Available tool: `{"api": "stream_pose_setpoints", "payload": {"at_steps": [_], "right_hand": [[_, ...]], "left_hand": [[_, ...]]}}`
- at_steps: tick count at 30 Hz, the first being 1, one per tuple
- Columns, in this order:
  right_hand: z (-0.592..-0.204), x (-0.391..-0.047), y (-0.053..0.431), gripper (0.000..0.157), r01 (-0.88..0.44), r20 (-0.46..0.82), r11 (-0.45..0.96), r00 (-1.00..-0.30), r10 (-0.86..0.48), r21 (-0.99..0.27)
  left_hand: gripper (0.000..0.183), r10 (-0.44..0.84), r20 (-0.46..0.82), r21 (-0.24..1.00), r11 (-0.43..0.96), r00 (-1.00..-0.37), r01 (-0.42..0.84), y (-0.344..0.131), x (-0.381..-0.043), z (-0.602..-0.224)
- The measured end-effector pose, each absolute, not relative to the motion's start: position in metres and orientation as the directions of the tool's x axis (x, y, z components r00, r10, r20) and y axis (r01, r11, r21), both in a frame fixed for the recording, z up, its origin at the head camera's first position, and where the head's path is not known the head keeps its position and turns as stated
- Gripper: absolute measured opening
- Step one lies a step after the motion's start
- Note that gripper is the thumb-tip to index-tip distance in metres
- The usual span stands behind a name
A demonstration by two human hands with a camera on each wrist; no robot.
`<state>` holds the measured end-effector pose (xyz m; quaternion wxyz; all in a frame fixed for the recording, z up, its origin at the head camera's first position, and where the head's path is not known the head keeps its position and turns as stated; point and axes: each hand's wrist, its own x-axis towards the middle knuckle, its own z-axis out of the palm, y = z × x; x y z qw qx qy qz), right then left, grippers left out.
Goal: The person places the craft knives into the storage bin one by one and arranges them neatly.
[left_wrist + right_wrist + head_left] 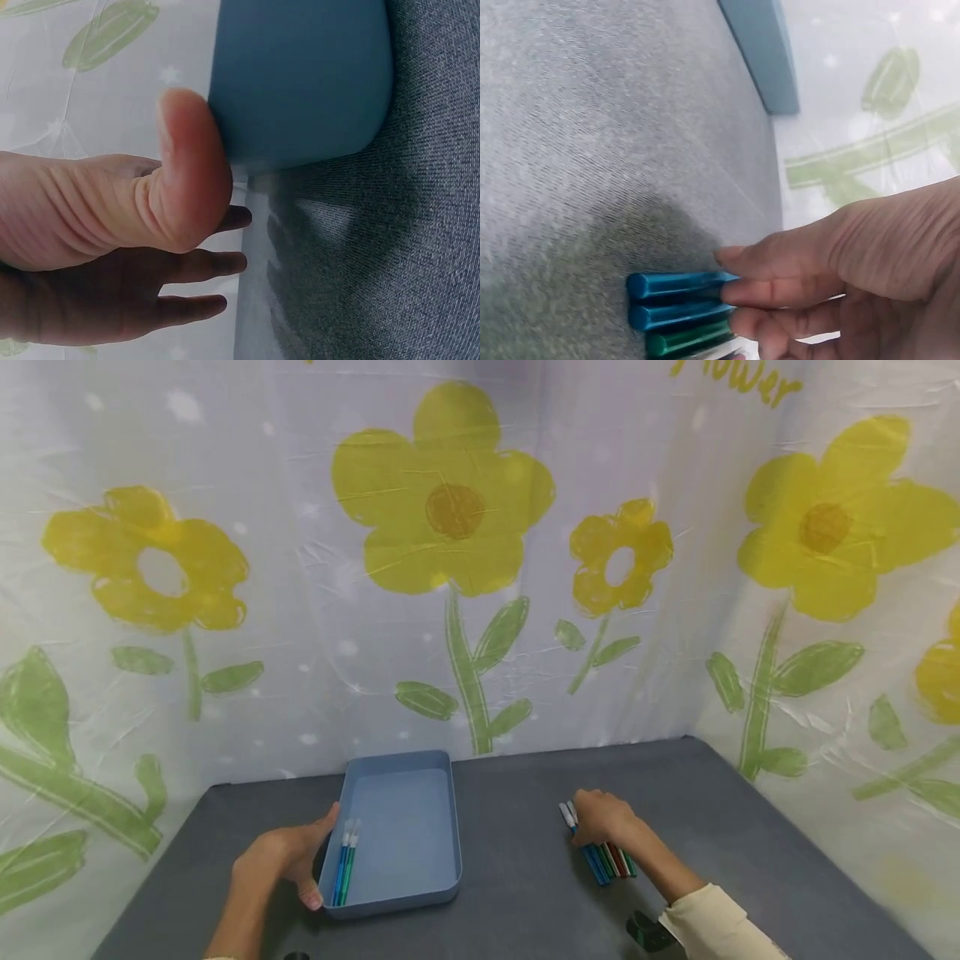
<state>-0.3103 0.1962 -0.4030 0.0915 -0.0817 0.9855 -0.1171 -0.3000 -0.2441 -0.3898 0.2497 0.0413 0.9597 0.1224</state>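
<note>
Against the left wall of a blue tray (405, 835) my left hand (281, 856) rests with its fingers extended; in the left wrist view the thumb (191, 172) lies at the tray's corner. Inside the tray, along its left side, lie a blue pen (341, 868) and a green pen (347, 870) with whitish ends. My right hand (603, 818) is over a row of several pens on the table to the right. In the right wrist view its thumb and index finger pinch the outermost blue pen (679, 283). Beside that are another blue pen (679, 315) and a green pen (686, 337).
The dark grey table (517, 827) ends at a white curtain (315, 635) printed with yellow flowers, which rises behind it and along the sides. Near my right cuff is a small black device (648, 931).
</note>
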Motion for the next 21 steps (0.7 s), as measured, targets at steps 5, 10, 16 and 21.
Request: {"api": "stream_pose_setpoints", "payload": {"at_steps": [5, 10, 16, 21], "right_hand": [[-0.4063, -0.3105, 0.1916, 0.03, -0.134, -0.15, 0.964, -0.974, -0.171, -0.228], [-0.4062, -0.3085, 0.1925, 0.034, -0.127, -0.17, 0.961, -0.97, -0.171, -0.246], [-0.4074, -0.3069, 0.1929, 0.024, -0.132, -0.174, 0.953, -0.968, -0.183, -0.272], [-0.4081, -0.306, 0.1929, 0.014, -0.141, -0.159, 0.947, -0.968, -0.192, -0.289]], "left_hand": [[0.148, 0.123, -0.473, 0.238, 0.971, -0.872, 0.008, -0.2453, -0.3013, -0.3886], [0.145, 0.13, -0.471, 0.23, 0.973, -0.872, 0.022, -0.2444, -0.3011, -0.3903], [0.148, 0.123, -0.473, 0.242, 0.97, -0.873, 0.005, -0.2447, -0.3007, -0.3921], [0.145, 0.122, -0.473, 0.245, 0.969, -0.872, 0.003, -0.2437, -0.2984, -0.39]]}}
